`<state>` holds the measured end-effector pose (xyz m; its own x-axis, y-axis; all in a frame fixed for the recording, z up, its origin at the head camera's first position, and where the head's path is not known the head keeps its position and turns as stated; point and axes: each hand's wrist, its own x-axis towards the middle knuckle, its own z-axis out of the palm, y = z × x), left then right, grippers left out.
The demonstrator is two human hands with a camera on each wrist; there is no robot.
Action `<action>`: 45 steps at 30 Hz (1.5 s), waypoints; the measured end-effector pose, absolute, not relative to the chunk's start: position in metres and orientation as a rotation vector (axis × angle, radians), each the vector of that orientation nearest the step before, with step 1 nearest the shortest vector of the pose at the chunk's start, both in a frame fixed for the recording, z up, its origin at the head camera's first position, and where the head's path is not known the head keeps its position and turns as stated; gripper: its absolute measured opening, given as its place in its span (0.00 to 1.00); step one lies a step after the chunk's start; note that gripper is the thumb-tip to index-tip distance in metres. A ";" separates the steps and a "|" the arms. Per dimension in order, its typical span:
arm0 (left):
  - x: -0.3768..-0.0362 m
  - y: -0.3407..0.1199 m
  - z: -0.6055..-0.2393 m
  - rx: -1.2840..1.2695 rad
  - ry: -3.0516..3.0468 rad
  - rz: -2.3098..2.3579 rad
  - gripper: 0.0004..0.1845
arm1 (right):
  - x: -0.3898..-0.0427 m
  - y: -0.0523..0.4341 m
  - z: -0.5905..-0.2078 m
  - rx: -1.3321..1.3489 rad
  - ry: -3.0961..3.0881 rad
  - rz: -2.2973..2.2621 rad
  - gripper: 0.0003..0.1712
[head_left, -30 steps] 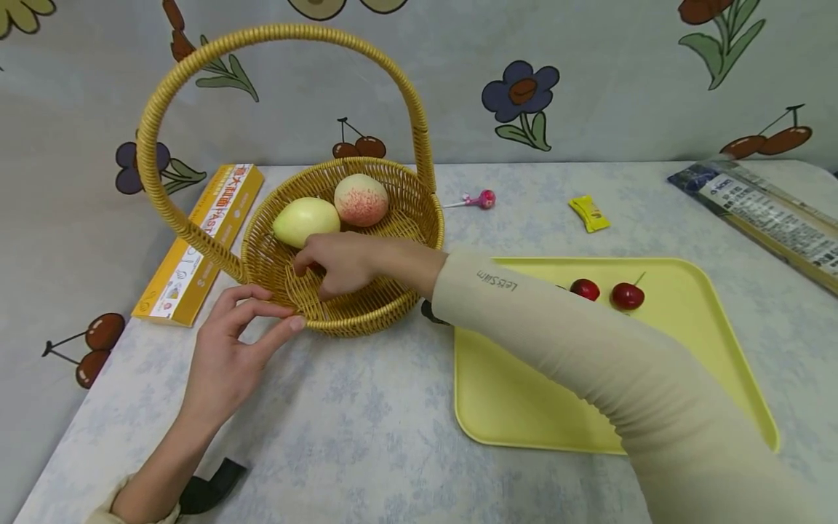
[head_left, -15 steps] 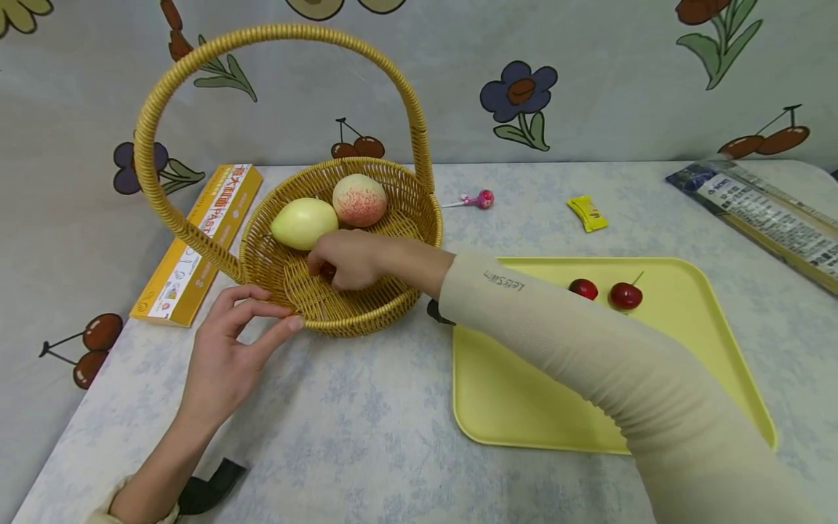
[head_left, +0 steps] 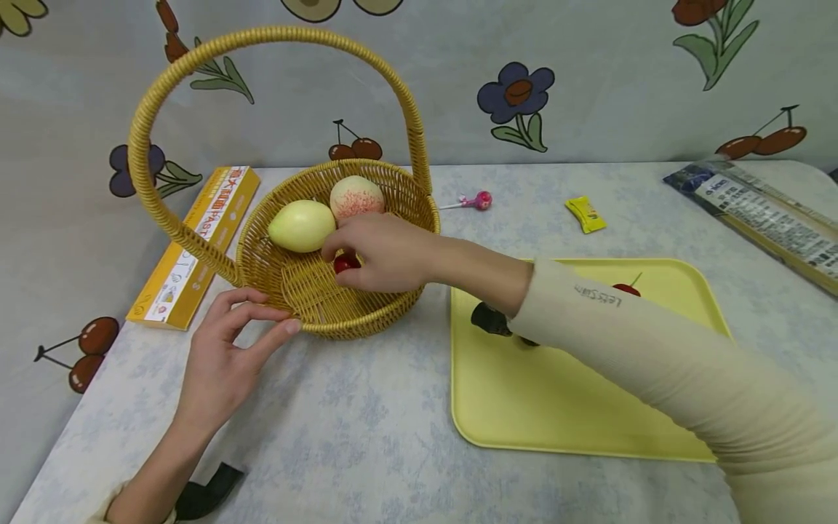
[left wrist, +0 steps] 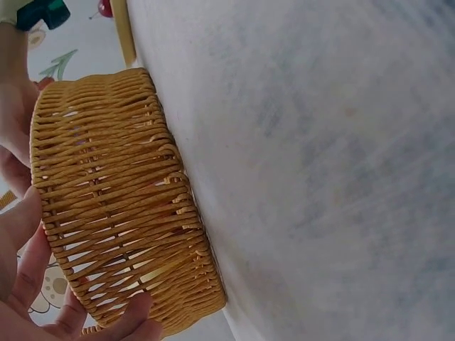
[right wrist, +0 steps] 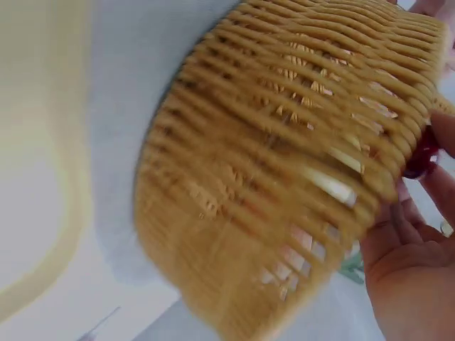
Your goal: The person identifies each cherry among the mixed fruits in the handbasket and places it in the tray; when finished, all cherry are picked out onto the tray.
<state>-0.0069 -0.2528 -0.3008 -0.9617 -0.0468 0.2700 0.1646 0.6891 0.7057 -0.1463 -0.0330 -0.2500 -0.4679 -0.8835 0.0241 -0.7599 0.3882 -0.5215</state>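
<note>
In the head view my right hand (head_left: 396,251) is over the wicker basket (head_left: 317,329), pinching a dark red cherry (head_left: 345,263) between thumb and fingers. The right wrist view has the same cherry (right wrist: 424,155) just above the basket's rim. My left hand (head_left: 225,356) grips the basket's near-left rim between thumb and fingers; in the left wrist view its fingers (left wrist: 131,316) lie against the woven wall. A pale yellow-green fruit (head_left: 302,226) and a pink-speckled peach (head_left: 356,196) sit inside the basket, the peach partly behind my right hand.
Right of the basket lies a yellow tray (head_left: 556,407), with a cherry (head_left: 626,289) partly behind my sleeve. A lollipop (head_left: 481,201) and a yellow-wrapped candy (head_left: 585,214) lie behind it. A pasta box (head_left: 196,240) flanks the basket; a long packet (head_left: 766,211) lies far right.
My right hand has lifted the cherry from the basket's bottom and moved right towards the basket's right rim. The sleeve now covers one of the tray's cherries. My left hand stays on the rim.
</note>
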 end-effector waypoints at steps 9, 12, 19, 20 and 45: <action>-0.007 -0.251 -0.302 -0.097 -2.632 -1.156 0.05 | -0.129 0.034 -0.243 -1.391 2.414 -0.921 0.14; -0.006 -0.251 -0.302 -0.077 -2.641 -1.151 0.05 | -0.120 0.059 -0.244 -1.335 2.399 -0.935 0.15; -0.005 -0.252 -0.301 -0.074 -2.626 -1.170 0.05 | -0.101 0.117 -0.251 -1.154 2.409 -0.971 0.15; -0.005 -0.252 -0.301 -0.074 -2.625 -1.170 0.05 | -0.099 0.125 -0.253 -1.127 2.410 -0.978 0.15; -0.006 -0.251 -0.301 -0.077 -2.632 -1.156 0.05 | -0.068 0.214 -0.296 -0.837 2.665 -0.556 0.19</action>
<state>-0.0056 -0.2506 -0.3008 -0.9633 -0.0576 0.2620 0.1540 0.6809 0.7159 -0.0684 0.2136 -0.2965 -0.7883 -0.5945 -0.1585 -0.4815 0.7565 -0.4425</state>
